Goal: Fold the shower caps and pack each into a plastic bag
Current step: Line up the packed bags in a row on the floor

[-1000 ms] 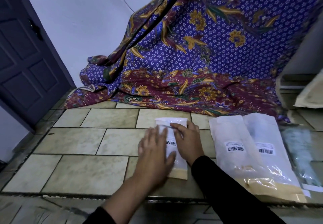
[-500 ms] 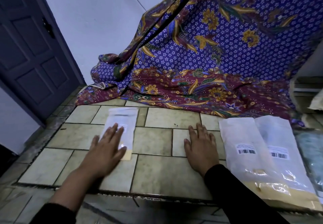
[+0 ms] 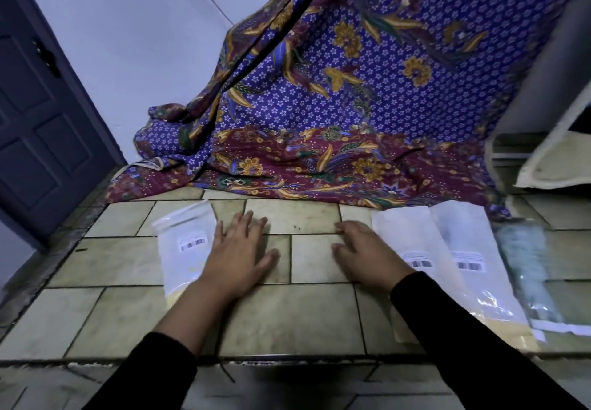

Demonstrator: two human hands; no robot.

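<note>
A packed plastic bag [image 3: 187, 246] with a barcode label lies flat on the tiled ledge [image 3: 297, 320], left of centre. My left hand [image 3: 238, 254] rests flat on the tiles just right of that bag, fingers spread, holding nothing. My right hand [image 3: 364, 256] hovers or rests on the tiles, fingers loosely bent, empty, with its edge beside a stack of two white barcoded bags [image 3: 447, 265]. Right of those lies a pale green shower cap in clear wrapping [image 3: 527, 272].
A purple and maroon batik cloth [image 3: 335, 115] drapes over the wall and back of the ledge. A dark blue door [image 3: 41, 115] stands at the left. A pale board [image 3: 556, 153] leans at the right. The ledge front edge drops off below my forearms.
My left hand slid the packed bag from the centre to the left and has come off it, now lying beside it. My right hand shifted right toward the stacked bags.
</note>
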